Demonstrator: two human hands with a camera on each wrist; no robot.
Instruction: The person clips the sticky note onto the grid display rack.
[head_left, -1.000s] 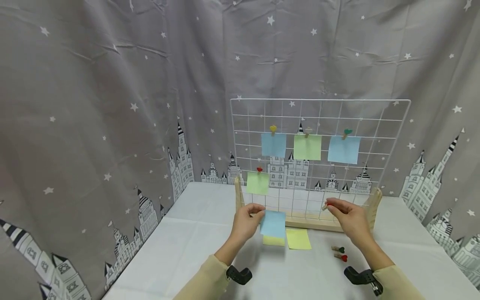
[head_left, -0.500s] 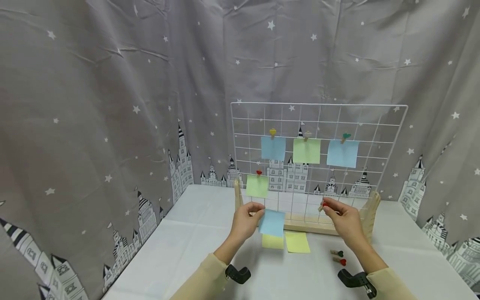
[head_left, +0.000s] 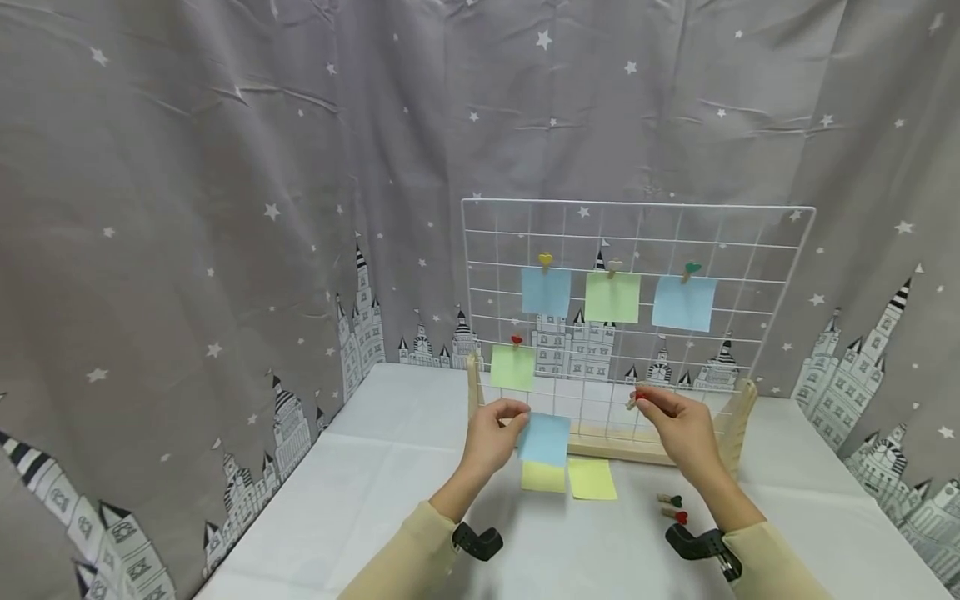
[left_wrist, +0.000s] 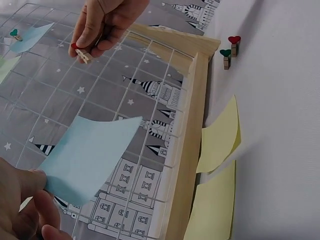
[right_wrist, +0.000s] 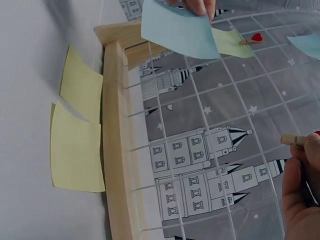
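Note:
My left hand [head_left: 491,437] pinches a blue sticky note [head_left: 545,439] by its left edge, in front of the lower part of a white wire grid [head_left: 577,400]. Between the thumb and fingers of my right hand [head_left: 681,425] is a small wooden clothespin [right_wrist: 292,140] with a red heart; it is held in front of the grid, right of the note. Clipped to the grid are two blue notes [head_left: 546,292] and two green notes [head_left: 612,297], each under a heart clothespin. The lower green note [head_left: 513,367] hangs just above my left hand.
Two yellow sticky notes [head_left: 592,479] lie on the white table [head_left: 360,492] before the grid's wooden base [head_left: 622,448]. A green-heart clothespin [head_left: 670,500] and a red-heart clothespin [head_left: 675,516] lie near my right wrist. A grey curtain [head_left: 225,208] hangs behind.
My right hand has moved a little left with the clothespin, toward the blue note. My left hand stays nearly still, holding the note. The head view has shifted slightly.

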